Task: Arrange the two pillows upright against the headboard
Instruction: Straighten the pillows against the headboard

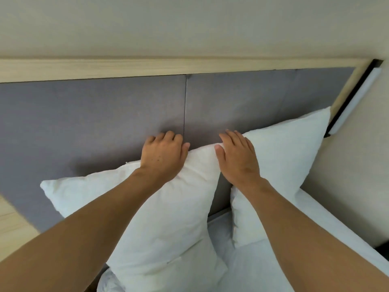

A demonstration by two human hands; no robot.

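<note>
Beige wall (189, 24) — pale wood trim (147, 67), white bedsheet (263, 266).

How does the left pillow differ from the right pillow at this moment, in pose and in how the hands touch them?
The left pillow is gripped at its top edge by the left hand, fingers curled over it; the right pillow has the right hand laid flat on its inner top corner. The left pillow's outer corner sits lower than the right pillow's raised outer corner. Both are plain white and lean on the grey headboard.
</note>
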